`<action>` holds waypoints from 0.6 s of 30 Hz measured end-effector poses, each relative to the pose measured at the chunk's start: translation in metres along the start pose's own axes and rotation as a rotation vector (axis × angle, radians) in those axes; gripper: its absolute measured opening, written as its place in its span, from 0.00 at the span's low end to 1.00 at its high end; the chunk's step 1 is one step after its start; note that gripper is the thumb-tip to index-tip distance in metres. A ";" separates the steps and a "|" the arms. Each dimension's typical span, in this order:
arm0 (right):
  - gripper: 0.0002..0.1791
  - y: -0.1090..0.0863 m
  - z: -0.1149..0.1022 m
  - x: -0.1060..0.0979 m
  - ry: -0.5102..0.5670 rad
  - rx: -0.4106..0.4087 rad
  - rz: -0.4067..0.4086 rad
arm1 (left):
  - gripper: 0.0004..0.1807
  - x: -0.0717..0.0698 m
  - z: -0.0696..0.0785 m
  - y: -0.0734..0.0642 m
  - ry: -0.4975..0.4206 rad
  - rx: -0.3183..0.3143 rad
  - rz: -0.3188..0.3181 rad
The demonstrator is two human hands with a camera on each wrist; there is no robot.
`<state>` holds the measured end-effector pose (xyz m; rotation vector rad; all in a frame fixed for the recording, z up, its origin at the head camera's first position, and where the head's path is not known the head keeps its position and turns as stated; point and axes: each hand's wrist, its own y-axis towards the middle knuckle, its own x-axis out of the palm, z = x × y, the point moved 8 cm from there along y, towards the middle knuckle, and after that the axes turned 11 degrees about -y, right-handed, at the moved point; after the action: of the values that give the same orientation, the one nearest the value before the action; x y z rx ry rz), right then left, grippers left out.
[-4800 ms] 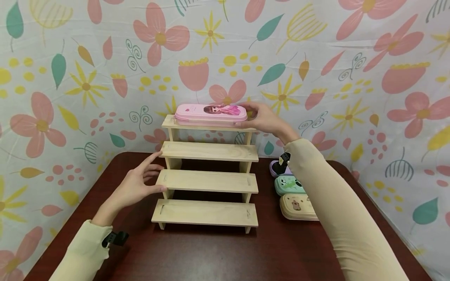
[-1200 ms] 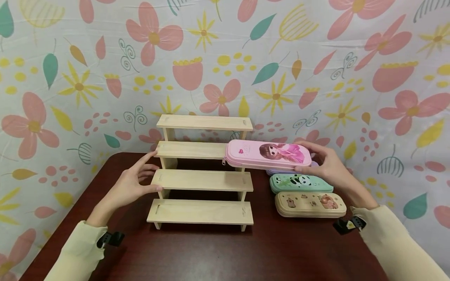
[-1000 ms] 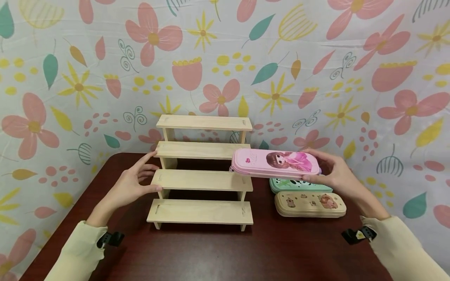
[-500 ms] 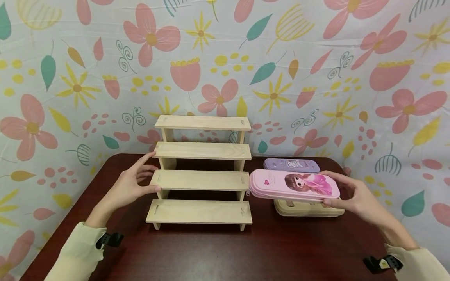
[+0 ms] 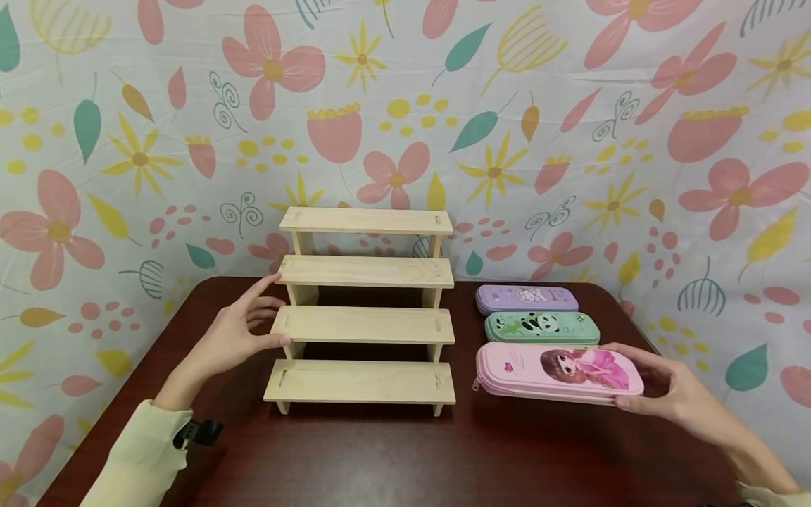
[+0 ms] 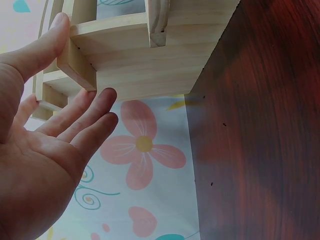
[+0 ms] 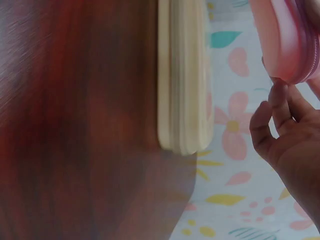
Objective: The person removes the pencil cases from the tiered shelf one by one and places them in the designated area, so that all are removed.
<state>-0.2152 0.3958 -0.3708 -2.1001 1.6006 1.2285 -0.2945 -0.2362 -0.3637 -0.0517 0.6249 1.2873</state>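
Observation:
My right hand [image 5: 674,394] grips the right end of a pink pencil case [image 5: 507,370], printed with a doll, and holds it raised over the table's right side. Beneath it a cream pencil case [image 7: 185,75] shows in the right wrist view; in the head view it is almost wholly hidden. On the left, a four-tier wooden step rack [image 5: 364,325] stands with bare shelves. My left hand [image 5: 234,338] touches the left ends of its middle shelves with thumb and fingertips, the fingers loosely extended, as the left wrist view [image 6: 45,155] of the hand also shows.
A purple pencil case [image 5: 497,299] and a green pencil case [image 5: 516,327] lie in a row behind the pink one. The dark wooden table [image 5: 355,458] ends at a floral cloth backdrop [image 5: 405,84].
My right hand has lifted the pink pencil case off the rack's top shelf and carried it right, down and toward me. The left hand stays at the rack.

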 end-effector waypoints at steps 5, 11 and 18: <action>0.41 -0.012 0.014 0.002 -0.004 0.023 -0.035 | 0.59 0.000 -0.001 0.000 0.007 0.003 0.001; 0.39 -0.025 0.032 0.005 -0.022 0.067 -0.069 | 0.59 0.000 -0.001 -0.001 0.007 0.001 -0.001; 0.37 -0.037 0.054 0.005 0.023 0.196 -0.128 | 0.59 0.000 0.000 0.000 -0.005 0.002 0.000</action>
<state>-0.2077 0.4396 -0.4189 -2.0638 1.5022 0.9684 -0.2947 -0.2365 -0.3640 -0.0468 0.6217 1.2870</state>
